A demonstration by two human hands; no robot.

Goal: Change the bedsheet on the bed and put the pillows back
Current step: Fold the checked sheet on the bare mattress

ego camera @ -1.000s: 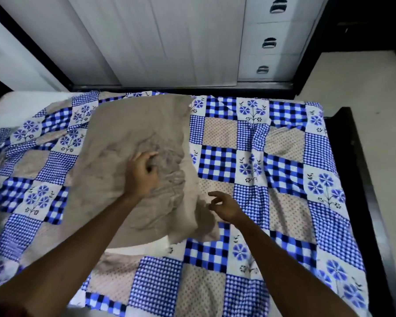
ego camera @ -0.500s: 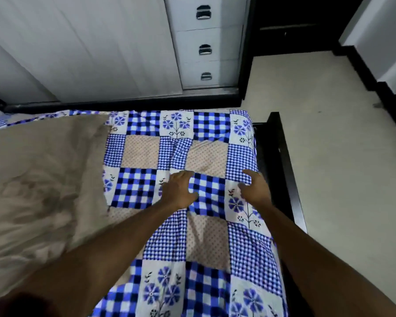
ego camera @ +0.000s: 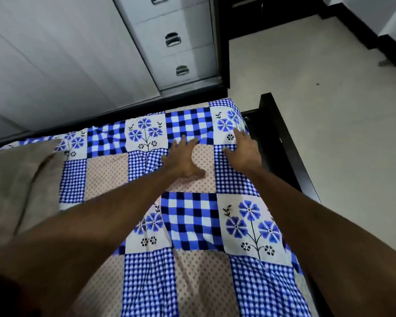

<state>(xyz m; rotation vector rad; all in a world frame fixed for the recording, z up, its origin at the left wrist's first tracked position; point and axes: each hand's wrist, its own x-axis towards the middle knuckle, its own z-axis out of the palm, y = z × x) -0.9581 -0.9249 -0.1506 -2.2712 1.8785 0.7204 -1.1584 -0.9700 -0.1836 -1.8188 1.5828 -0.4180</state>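
view: looking down from the person's head at the far right corner of a bed, both bare arms stretched forward.
bedsheet: the blue, white and beige patchwork bedsheet [ego camera: 192, 218] is spread over the mattress and reaches the corner beside the dark bed frame [ego camera: 277, 133]; small creases are bunched just ahead of the fingertips.
left hand: the left hand [ego camera: 183, 156] lies palm down on a dotted beige square, fingers straight and spread, pressing the cloth and holding nothing.
right hand: the right hand [ego camera: 245, 149] lies flat just beside it, nearer the bed's edge, fingers straight, also holding nothing.
pillow: the beige pillow [ego camera: 16, 179] rests on the sheet at the left edge of the view, well apart from both hands.
what changed: a second ago the left hand gripped the pillow; since then it has let go and both hands have slid across the sheet towards this corner.
meaning for the task: the new sheet looks laid, and this appears to be smoothing; tucking the edge and placing the pillows probably remain.
surroundings: pale drawers [ego camera: 181, 42] and a light floor [ego camera: 329, 99] lie beyond the bed.
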